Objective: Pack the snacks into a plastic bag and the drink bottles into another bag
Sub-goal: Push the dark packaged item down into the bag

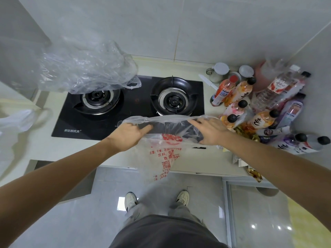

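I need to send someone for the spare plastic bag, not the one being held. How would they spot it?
Start at the black two-burner gas stove on the counter. A crumpled clear plastic bag lies over its left burner. Unlike the red-printed bag held in both hands in front of the stove, it shows no print.

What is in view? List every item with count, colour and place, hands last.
Clear plastic bag with red print: one, held open at the counter edge.
Crumpled clear plastic bag: one, over the left burner.
White plastic bag: one, counter far left.
Black two-burner gas hob: one, counter centre.
Drink bottles: about ten, orange, pink, purple, clear; counter right.
Gold-wrapped snacks: a few, among the bottles.
White-lidded jars: about three, back right.
White shoes: two, on the floor.
Left hand: grips the printed bag's rim.
Right hand: grips the rim.
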The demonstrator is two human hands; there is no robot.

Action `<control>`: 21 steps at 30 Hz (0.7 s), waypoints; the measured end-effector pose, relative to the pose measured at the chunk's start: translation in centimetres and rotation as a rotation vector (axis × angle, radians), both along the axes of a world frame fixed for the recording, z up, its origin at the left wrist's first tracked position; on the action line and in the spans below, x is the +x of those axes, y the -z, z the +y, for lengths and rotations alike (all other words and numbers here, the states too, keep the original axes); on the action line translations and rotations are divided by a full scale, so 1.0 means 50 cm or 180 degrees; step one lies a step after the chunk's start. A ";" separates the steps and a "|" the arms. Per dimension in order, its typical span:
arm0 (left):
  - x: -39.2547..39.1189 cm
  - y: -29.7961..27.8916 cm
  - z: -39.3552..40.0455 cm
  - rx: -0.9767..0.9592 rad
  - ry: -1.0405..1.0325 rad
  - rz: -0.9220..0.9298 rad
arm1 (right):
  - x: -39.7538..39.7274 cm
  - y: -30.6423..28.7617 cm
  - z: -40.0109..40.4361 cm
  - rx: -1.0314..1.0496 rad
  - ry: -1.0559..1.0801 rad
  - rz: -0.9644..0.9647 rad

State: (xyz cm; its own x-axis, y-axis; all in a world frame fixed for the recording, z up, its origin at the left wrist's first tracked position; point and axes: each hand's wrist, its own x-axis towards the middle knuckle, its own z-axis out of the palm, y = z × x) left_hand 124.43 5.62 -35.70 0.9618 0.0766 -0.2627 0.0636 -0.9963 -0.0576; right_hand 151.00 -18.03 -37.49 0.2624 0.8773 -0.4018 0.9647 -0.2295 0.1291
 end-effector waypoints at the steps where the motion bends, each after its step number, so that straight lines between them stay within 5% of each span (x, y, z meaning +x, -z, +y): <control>1: 0.001 -0.006 -0.003 0.0050 -0.0052 -0.0120 | 0.000 0.003 0.000 -0.0020 -0.0006 0.0019; 8: 0.021 -0.009 -0.001 -0.0193 -0.0843 0.0084 | -0.014 0.016 -0.003 -0.0235 0.0265 0.0138; 21: 0.043 -0.012 -0.024 0.0355 -0.0935 0.0117 | -0.037 0.038 -0.011 -0.0337 0.0753 0.0721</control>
